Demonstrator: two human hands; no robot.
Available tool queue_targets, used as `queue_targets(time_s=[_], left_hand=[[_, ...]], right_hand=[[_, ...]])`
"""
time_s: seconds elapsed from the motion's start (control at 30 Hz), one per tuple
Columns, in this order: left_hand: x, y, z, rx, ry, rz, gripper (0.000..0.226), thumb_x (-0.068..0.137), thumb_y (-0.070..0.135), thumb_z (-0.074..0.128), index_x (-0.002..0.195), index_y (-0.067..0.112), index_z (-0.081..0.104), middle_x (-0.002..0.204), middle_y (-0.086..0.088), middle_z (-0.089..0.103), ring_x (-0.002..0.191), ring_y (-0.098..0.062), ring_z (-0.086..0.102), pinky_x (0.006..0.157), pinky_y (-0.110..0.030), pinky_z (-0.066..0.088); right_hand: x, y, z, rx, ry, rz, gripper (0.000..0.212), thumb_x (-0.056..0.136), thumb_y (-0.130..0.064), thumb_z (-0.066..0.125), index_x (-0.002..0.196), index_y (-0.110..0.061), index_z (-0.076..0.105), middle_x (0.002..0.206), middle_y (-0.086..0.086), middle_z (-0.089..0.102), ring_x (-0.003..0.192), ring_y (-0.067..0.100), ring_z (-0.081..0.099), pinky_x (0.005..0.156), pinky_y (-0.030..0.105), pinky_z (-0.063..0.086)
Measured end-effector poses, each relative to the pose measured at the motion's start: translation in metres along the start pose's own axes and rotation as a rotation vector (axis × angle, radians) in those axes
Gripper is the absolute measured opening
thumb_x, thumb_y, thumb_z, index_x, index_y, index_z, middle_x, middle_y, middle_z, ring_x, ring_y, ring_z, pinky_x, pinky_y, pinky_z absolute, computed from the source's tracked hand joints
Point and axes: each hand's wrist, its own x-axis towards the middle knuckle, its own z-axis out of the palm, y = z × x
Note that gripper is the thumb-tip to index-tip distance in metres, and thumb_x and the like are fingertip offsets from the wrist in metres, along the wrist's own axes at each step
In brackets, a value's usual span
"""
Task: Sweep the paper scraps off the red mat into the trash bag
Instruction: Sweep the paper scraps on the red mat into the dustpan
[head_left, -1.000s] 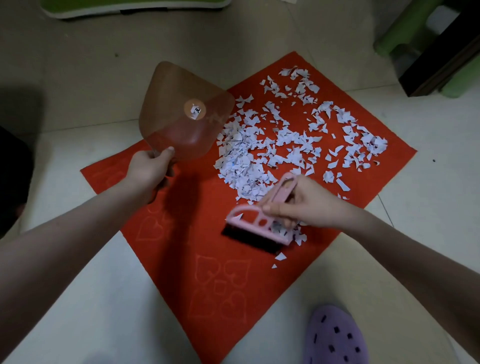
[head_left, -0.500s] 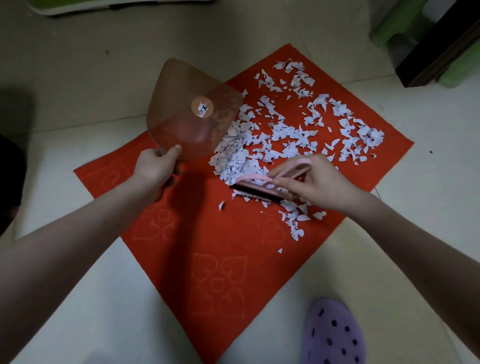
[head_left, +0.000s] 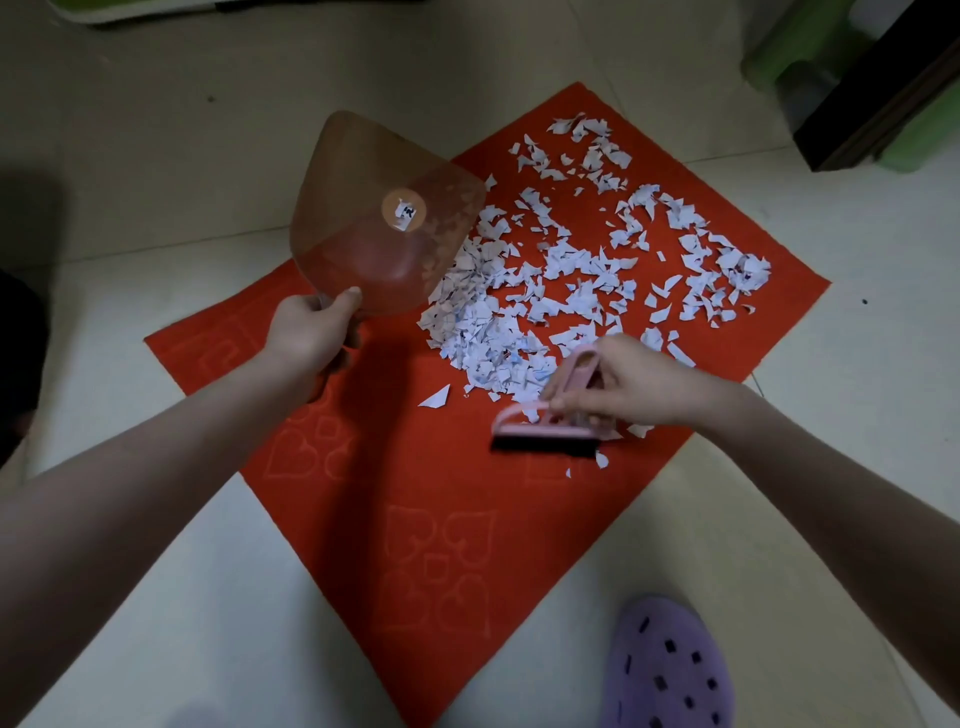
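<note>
So the right hand is wrapped round the pink brush, bristle edge lying crosswise on the red mat, with the main paper scraps heap just beyond it, up-left toward the clear dustpan that the left hand pinches, tilted off the mat.

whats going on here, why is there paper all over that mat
A person is cleaning up torn paper scraps from a red mat on the floor. The right hand grips a small pink brush, bristles down on the mat at the near edge of the pile. The left hand holds a see-through dustpan tilted up beside the pile, not flat on the mat. Most scraps lie spread over the mat's far half. No trash bag is in view.
</note>
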Motion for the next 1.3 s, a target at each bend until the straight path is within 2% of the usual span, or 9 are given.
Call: queue_targets(time_s=[0.07,0.17,0.27,0.43,0.67,0.77,1.03,1.2,1.3], left_hand=[[0.001,0.000,0.000,0.011,0.006,-0.003,0.035,0.098,0.032,0.049,0.071,0.011,0.053,0.064,-0.006,0.052,0.045,-0.018,0.042,0.032,-0.012,0.028],[0.001,-0.001,0.000,0.017,0.014,-0.002,0.035,0.098,0.033,0.049,0.071,0.011,0.053,0.064,-0.006,0.052,0.042,-0.016,0.042,0.031,-0.011,0.027],[0.001,0.000,0.003,0.014,0.011,0.002,0.035,0.098,0.032,0.049,0.070,0.011,0.054,0.063,-0.006,0.052,0.030,-0.008,0.042,0.031,-0.010,0.027],[-0.001,0.003,0.008,0.016,0.000,-0.008,0.036,0.098,0.033,0.049,0.069,0.011,0.054,0.063,-0.006,0.051,0.026,-0.006,0.040,0.029,-0.009,0.025],[-0.005,0.007,0.013,0.001,-0.022,-0.002,0.035,0.099,0.031,0.049,0.070,0.011,0.053,0.064,-0.006,0.051,0.037,-0.012,0.044,0.030,-0.009,0.026],[-0.004,0.009,0.014,0.011,-0.017,0.005,0.035,0.098,0.032,0.049,0.070,0.011,0.053,0.063,-0.006,0.051,0.030,-0.008,0.043,0.030,-0.009,0.026],[-0.003,0.010,0.021,-0.020,-0.041,0.007,0.034,0.097,0.033,0.051,0.071,0.012,0.056,0.063,-0.006,0.053,0.032,-0.010,0.043,0.038,-0.017,0.034],[-0.005,0.009,0.022,-0.025,-0.039,0.018,0.035,0.098,0.032,0.050,0.070,0.011,0.054,0.062,-0.006,0.052,0.024,-0.004,0.040,0.032,-0.011,0.030],[-0.004,0.008,0.019,-0.024,-0.035,0.011,0.035,0.098,0.032,0.050,0.070,0.011,0.054,0.062,-0.006,0.052,0.026,-0.005,0.041,0.031,-0.011,0.029]], right_hand=[[-0.003,-0.002,-0.008,0.020,0.158,-0.064,0.011,0.084,-0.026,0.067,0.086,-0.036,0.065,0.087,-0.002,0.072,0.078,0.021,0.069,0.065,0.040,0.058],[-0.011,-0.005,-0.016,0.150,0.268,-0.127,0.013,0.084,-0.019,0.069,0.090,-0.030,0.070,0.093,-0.002,0.072,0.077,0.012,0.069,0.062,0.032,0.059],[-0.015,-0.005,-0.014,0.179,0.093,-0.061,0.015,0.084,-0.017,0.069,0.098,-0.016,0.071,0.085,0.002,0.073,0.066,0.014,0.067,0.059,0.028,0.056],[-0.009,0.003,0.005,-0.036,-0.222,0.060,0.011,0.085,-0.024,0.068,0.096,-0.021,0.071,0.079,0.000,0.071,0.063,0.009,0.063,0.056,0.019,0.047],[-0.011,0.004,-0.015,0.079,0.197,-0.079,0.011,0.084,-0.018,0.069,0.095,-0.021,0.071,0.088,-0.012,0.070,0.075,0.007,0.068,0.058,0.017,0.053],[-0.016,0.000,-0.019,0.170,0.277,-0.153,0.013,0.084,-0.017,0.069,0.095,-0.023,0.072,0.087,-0.003,0.072,0.069,0.012,0.066,0.052,0.019,0.050],[-0.007,0.000,0.001,-0.095,-0.150,0.009,0.013,0.087,-0.025,0.067,0.097,-0.018,0.071,0.071,-0.008,0.066,0.053,0.000,0.051,0.050,0.014,0.037],[-0.001,0.008,0.000,-0.041,0.103,-0.017,0.008,0.087,-0.025,0.067,0.093,-0.022,0.070,0.086,0.002,0.072,0.079,0.026,0.067,0.070,0.044,0.055],[-0.006,0.007,-0.003,0.034,0.323,-0.088,0.008,0.086,-0.022,0.067,0.091,-0.028,0.069,0.093,-0.005,0.072,0.083,0.015,0.067,0.070,0.032,0.056]])
